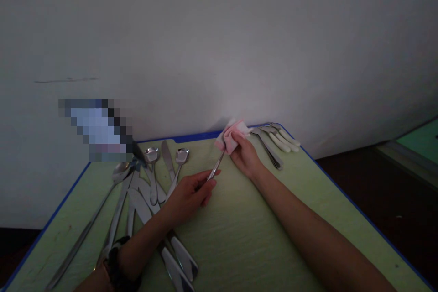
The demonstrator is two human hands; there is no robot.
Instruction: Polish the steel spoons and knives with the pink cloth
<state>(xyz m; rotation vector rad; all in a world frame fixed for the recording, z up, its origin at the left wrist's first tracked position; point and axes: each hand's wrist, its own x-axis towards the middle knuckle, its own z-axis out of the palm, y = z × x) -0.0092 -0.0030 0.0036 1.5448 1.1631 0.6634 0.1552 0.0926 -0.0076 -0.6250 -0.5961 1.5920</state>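
My left hand [191, 194] is closed round the handle of a metal utensil [215, 169] that slants up to the right. Its far end is wrapped in a pink cloth [232, 136], which my right hand [244, 155] grips. What kind of utensil it is stays hidden by the cloth. Both hands hover over the middle of a light green table [239, 232] with a blue edge. A dark watch sits on my left wrist.
To the left lies a pile of several spoons and knives [147, 187]. At the far right corner rest a few utensils with white handles [278, 141]. A white wall stands behind the table. A blurred patch lies at the far left.
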